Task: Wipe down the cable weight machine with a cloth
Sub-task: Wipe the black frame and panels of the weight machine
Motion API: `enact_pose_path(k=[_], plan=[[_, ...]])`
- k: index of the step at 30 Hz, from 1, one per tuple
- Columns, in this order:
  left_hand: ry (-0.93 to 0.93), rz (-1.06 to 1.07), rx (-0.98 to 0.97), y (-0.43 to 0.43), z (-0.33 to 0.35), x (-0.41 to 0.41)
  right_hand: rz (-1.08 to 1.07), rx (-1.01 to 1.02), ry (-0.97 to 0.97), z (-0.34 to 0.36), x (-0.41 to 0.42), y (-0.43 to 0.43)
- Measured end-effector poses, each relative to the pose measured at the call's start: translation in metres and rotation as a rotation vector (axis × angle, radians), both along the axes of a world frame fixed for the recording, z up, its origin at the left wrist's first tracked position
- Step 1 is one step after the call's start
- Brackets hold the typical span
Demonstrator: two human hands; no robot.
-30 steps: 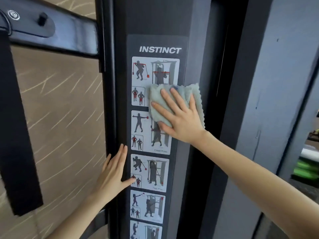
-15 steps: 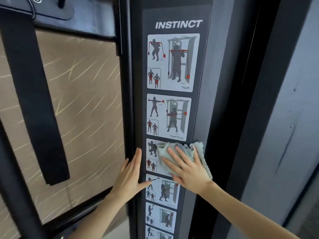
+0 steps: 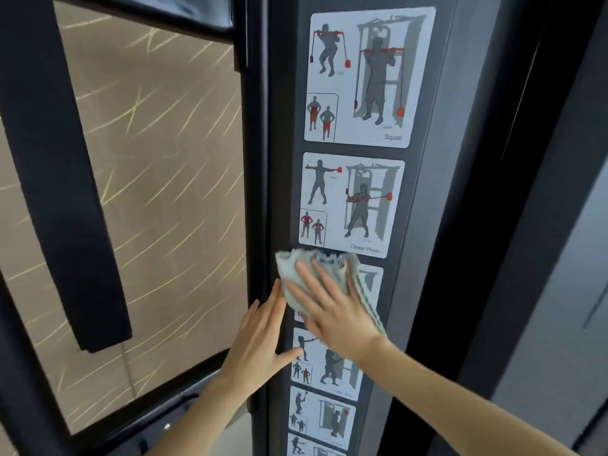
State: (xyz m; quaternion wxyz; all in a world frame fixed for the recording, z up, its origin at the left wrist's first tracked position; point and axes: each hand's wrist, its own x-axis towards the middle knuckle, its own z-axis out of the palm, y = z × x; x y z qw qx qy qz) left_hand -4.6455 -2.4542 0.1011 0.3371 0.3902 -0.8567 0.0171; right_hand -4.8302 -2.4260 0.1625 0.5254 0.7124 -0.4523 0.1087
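The cable weight machine's dark upright column [image 3: 418,225] carries a strip of white exercise-picture stickers [image 3: 358,77]. My right hand [image 3: 332,311] presses a pale grey-green cloth [image 3: 296,261] flat against the column, over the third sticker, with its fingers straight and spread. My left hand [image 3: 260,337] lies flat on the column's left edge just below and beside the cloth, fingers straight, thumb reaching onto a sticker.
A black strap [image 3: 65,192] hangs at the left in front of a brown patterned wall panel [image 3: 171,192]. A black frame bar [image 3: 138,409] runs below it. A dark gap and a grey wall [image 3: 559,291] lie to the right of the column.
My right hand has slid the cloth down the sticker strip from the top picture to the third, then leftward toward the column's left edge. My left hand has stayed flat on the column.
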Motion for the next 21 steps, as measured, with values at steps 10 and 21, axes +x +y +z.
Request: enact_pose_path(k=[10, 21], plan=[[-0.088, 0.017, 0.042, 0.0, -0.031, 0.008, 0.022, 0.052, 0.197, 0.015, -0.032, 0.02], [0.116, -0.015, 0.076, 0.003, -0.084, -0.011, 0.022, -0.135, -0.111, -0.008, -0.019, 0.007]])
